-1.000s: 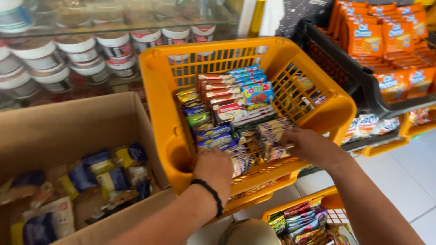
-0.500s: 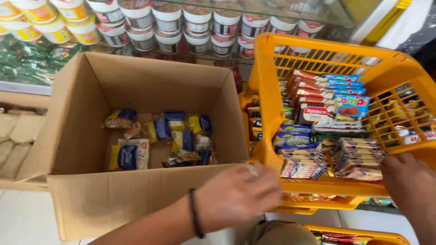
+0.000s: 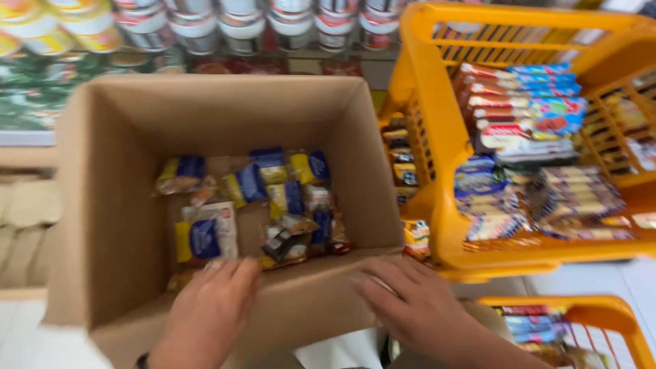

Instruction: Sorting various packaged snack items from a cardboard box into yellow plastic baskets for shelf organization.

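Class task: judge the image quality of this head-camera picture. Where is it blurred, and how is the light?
Head view: motion blur smears the left hand, right hand and the round tins on the shelf; the open brown cardboard box and orange plastic basket are evenly lit.

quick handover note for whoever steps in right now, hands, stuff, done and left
Left hand: open, on the near wall of the cardboard box, fingertips over the rim, holding nothing.
Right hand: open, flat on the same wall near its right corner, holding nothing.
Snack packets: loose on the box floor, blue and yellow.
Orange basket: right of the box, with stacked packets along its bottom.
Done: basket partly stocked.
Left: the packets in the box.
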